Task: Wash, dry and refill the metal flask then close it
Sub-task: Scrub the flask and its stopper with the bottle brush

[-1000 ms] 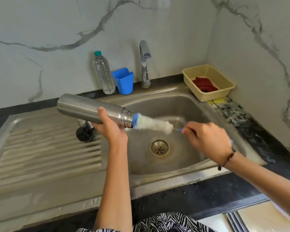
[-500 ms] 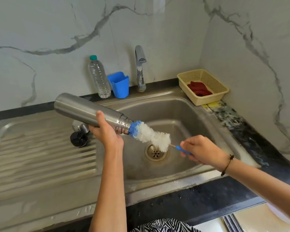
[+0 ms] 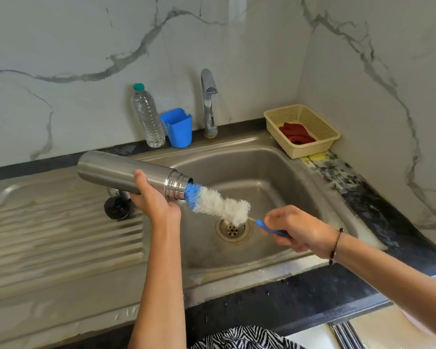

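My left hand (image 3: 153, 197) grips the metal flask (image 3: 116, 171) from below, holding it nearly level over the sink (image 3: 282, 177) with its open mouth tilted down to the right. A blue and white bottle brush (image 3: 219, 205) sticks out of the mouth, its tip inside. My right hand (image 3: 296, 229) holds the brush's blue handle over the basin, to the right of the drain (image 3: 232, 230). The flask's black cap (image 3: 117, 210) lies on the ribbed drainboard, partly hidden behind the flask.
A plastic water bottle (image 3: 147, 117) and a blue cup (image 3: 177, 127) stand at the back beside the tap (image 3: 209, 102). A cream basket (image 3: 310, 114) holding a red cloth (image 3: 296, 133) sits in the right corner. The ribbed drainboard (image 3: 56, 238) stretches left.
The flask's mouth has tipped further down toward the drain. My right hand has drawn the brush down and right, so more of its bristles show outside the mouth.
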Demonstrator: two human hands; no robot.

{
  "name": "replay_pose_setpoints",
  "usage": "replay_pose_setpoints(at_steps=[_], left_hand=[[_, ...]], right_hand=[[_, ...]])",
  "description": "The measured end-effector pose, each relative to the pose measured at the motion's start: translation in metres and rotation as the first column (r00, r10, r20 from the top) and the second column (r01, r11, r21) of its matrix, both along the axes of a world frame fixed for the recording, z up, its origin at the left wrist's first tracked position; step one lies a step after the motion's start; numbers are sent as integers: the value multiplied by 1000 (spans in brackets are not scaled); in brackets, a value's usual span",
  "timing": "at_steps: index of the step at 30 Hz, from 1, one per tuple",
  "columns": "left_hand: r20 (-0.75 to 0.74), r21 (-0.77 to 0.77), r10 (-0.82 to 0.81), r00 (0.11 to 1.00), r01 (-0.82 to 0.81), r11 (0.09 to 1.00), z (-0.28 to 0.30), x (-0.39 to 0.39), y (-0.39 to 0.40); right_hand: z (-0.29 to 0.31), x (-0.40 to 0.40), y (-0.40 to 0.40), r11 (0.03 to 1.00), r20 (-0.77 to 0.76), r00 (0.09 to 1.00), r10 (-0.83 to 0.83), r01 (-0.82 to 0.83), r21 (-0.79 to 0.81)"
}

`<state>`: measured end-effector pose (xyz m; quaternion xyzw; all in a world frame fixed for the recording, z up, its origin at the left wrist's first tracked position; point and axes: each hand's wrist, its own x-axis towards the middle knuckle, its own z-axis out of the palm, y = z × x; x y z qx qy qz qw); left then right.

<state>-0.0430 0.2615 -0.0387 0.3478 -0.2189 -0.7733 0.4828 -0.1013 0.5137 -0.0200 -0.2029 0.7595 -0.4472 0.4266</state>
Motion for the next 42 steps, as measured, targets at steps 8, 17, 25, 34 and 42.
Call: replay_pose_setpoints(at_steps=[8, 17, 25, 34, 42], left_hand=[[-12, -11, 33, 999, -33, 999, 5, -2, -3], [-35, -29, 13, 999, -14, 999, 9, -2, -3], [-36, -21, -1, 999, 0, 1000, 8, -2, 2], [-8, -5, -31, 999, 31, 1000, 16, 1, 5], [-11, 57, -10, 1000, 11, 998, 9, 3, -2]], right_hand=[[-19, 2, -10, 990, -971, 236, -45, 143, -11], [-2, -2, -8, 995, -867, 492, 75, 15, 95], [-5, -9, -6, 995, -1000, 18, 25, 98, 27], [6, -7, -6, 992, 272, 954, -124, 127, 6], [-2, -1, -2, 991, -989, -62, 131, 29, 129]])
